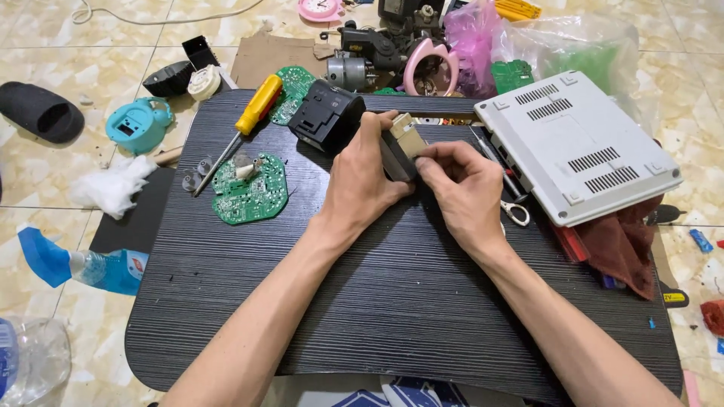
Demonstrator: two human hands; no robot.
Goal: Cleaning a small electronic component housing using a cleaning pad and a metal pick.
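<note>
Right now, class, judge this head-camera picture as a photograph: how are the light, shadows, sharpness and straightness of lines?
Head view: light is soft and even, with faint shadows under the left hand and right hand; mild sheen on the floor tiles; the black tabletop bows at its near edge, a wide-lens curve; the small part between the hands is fairly sharp, with no marked motion blur.

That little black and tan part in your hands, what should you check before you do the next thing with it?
1. Both hands on the small part: ok, left hand and right hand pinch it together.
2. Part kept over the black table: ok.
3. Yellow-handled screwdriver within reach: ok, lying left of the hands.
4. Round green circuit board clear of the hands: ok.
5. Grey casing fully on the table: not ok, it overhangs the right edge.
6. Part's underside: cannot tell, hidden.
</note>
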